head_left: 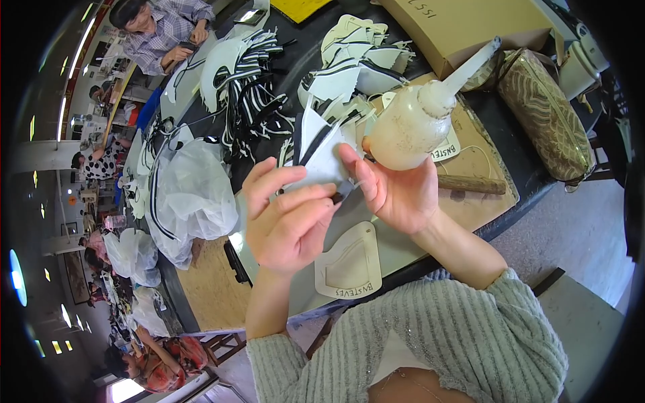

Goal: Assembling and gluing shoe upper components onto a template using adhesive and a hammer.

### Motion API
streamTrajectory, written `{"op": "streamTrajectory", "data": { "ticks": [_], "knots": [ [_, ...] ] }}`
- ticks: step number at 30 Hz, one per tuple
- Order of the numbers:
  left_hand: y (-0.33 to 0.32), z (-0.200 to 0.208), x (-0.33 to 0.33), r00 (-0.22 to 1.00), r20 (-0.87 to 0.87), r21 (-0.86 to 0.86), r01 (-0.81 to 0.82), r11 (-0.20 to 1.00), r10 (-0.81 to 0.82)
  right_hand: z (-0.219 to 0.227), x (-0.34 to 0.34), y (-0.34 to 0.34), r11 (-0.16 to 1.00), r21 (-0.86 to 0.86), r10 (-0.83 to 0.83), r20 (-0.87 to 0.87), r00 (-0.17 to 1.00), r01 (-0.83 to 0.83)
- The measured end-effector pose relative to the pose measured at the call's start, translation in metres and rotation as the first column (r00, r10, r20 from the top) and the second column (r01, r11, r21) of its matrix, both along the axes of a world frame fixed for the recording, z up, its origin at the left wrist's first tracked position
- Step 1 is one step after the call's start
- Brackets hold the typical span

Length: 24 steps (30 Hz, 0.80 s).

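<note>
My left hand [289,218] is closed, pinching a small dark strip [344,191] between thumb and fingers. My right hand [401,191] is beside it, palm toward me, with fingertips near the strip's end. Against its upper side rests a cloudy plastic squeeze bottle [408,127], its long nozzle tilted up to the right. A fingertip shows at the bottle's left side; the rest of that grip is hidden. Just behind my fingers is a white cut piece [329,151] with a black band. Below my hands lies a cream pattern template [349,262] with a drawn outline.
White pieces with black-striped strips [245,74] are heaped at the far left, with more white pieces [359,64] beyond. Clear plastic bags [195,195] lie left. A wooden stick [474,184], patterned pouch [547,114] and cardboard box [470,30] are right. Another person [161,33] works opposite.
</note>
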<state>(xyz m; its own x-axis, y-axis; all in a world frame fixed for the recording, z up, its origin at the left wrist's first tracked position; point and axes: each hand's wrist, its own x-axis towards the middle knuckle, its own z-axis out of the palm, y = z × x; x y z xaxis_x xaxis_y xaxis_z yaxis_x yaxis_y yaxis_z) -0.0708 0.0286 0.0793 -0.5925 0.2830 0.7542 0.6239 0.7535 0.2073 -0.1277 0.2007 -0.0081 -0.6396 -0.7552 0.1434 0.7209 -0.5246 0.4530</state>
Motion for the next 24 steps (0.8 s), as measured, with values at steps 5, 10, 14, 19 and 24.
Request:
{"op": "streamTrajectory", "data": {
  "ticks": [5,10,14,19,24],
  "knots": [
    [0.001,-0.001,0.014,0.999,0.015,0.028,0.031,0.999,-0.032,0.007,-0.004,0.000,0.998,0.043,-0.037,0.059,0.998,0.035],
    [-0.006,0.007,0.022,1.000,0.011,0.247,-0.008,0.969,0.005,0.004,-0.006,0.000,0.999,-0.023,-0.033,0.059,0.998,0.035],
    [-0.017,0.036,0.008,0.853,0.440,0.260,-0.421,0.869,0.281,0.001,-0.007,0.003,0.999,-0.013,-0.039,0.056,0.998,0.040],
    [-0.012,0.057,-0.016,0.610,0.786,0.365,-0.326,0.872,-0.101,0.002,-0.004,-0.002,0.999,0.022,0.028,-0.051,0.998,-0.027],
    [-0.002,0.040,-0.021,0.693,0.719,0.331,-0.278,0.902,-0.050,-0.003,-0.006,-0.002,0.999,0.032,-0.008,-0.054,0.999,0.010]
  ]
}}
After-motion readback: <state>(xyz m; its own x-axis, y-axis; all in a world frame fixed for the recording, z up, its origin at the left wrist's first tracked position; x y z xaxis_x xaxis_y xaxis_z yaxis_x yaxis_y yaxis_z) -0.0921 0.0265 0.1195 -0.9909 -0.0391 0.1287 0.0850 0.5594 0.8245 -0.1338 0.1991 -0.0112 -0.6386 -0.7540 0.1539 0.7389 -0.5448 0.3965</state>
